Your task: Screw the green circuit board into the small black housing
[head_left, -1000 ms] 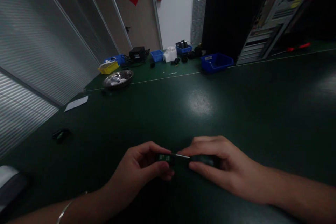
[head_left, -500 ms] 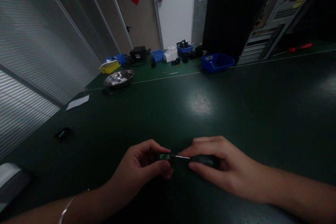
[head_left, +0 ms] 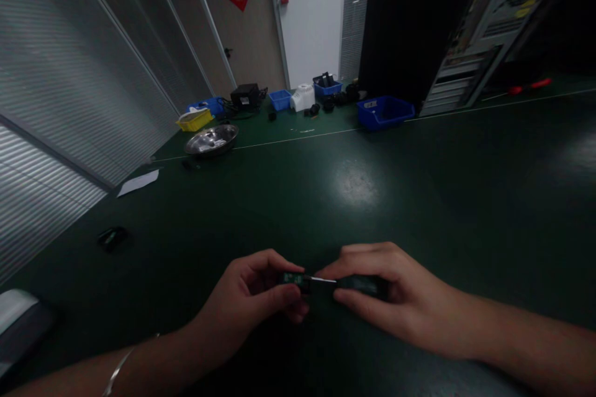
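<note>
Electronic part is sitting near six o'clock over the worktop, the left hand pinching it between thumb and fingers. At its three o'clock end a thin metal shaft is apparently meeting it, though dimness is hiding the contact. The right hand, coming from four o'clock, is gripping the dark handle, fingers curling, roughly in line.
</note>
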### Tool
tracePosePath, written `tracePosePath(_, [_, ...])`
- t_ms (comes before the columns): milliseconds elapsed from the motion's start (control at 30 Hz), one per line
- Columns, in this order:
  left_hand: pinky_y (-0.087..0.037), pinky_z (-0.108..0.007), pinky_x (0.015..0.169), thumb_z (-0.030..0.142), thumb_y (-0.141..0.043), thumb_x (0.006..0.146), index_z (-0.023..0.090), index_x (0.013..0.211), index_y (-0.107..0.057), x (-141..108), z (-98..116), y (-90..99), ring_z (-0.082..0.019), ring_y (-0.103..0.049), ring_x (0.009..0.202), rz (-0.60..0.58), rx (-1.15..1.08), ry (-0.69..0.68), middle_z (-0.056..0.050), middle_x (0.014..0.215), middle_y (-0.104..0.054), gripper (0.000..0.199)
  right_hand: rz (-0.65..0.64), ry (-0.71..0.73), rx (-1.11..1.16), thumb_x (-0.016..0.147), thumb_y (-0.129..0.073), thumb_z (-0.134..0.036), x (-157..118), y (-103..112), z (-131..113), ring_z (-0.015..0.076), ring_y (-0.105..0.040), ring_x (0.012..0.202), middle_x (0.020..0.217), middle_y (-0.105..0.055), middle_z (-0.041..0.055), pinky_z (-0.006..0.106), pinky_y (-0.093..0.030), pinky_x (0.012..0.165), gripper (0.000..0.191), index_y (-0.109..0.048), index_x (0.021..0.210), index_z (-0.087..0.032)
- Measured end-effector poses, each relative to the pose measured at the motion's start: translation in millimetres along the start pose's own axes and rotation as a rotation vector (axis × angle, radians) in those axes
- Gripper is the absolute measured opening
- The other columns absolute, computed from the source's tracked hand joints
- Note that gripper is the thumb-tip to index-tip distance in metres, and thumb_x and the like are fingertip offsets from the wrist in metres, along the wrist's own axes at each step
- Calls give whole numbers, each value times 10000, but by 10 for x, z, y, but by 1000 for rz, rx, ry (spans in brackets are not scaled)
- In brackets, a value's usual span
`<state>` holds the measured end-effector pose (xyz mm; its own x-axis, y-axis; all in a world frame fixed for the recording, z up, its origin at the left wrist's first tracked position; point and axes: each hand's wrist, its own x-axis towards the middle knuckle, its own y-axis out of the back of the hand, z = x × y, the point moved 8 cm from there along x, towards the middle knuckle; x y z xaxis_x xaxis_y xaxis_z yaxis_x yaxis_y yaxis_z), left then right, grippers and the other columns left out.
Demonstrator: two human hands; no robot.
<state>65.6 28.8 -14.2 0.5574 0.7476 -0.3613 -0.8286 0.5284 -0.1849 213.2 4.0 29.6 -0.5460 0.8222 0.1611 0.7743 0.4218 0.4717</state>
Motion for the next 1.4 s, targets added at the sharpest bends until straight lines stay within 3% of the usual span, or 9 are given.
tracePosePath(900, [-542, -238, 627, 212, -730, 784, 127, 925, -684, 14, -11, -13, -144, -689, 671, -64, -57, 43, -50, 739, -731, 171, -18, 15, 28, 930, -538, -210, -24, -15, -16, 140, -606, 791, 905, -658, 56, 252, -461, 678, 198, -671, 1070, -171])
tracePosePath(1200, [-524, -245, 673, 218, -769, 739, 140, 911, -666, 10, 28, 15, -131, -677, 691, 26, 9, -26, -23, 758, -717, 215, -30, 10, 42, 922, -541, -184, -9, -13, -33, 135, -610, 786, 907, -664, 57, 247, -465, 679, 207, -678, 1076, -164])
tracePosePath(1400, [-523, -253, 673, 206, -762, 746, 140, 917, -669, 5, 20, 5, -132, -674, 684, 0, 1, -9, -23, 746, -718, 206, -26, 24, 55, 919, -553, -192, 1, -2, -41, 134, -613, 788, 903, -668, 51, 245, -467, 680, 239, -674, 1125, -181])
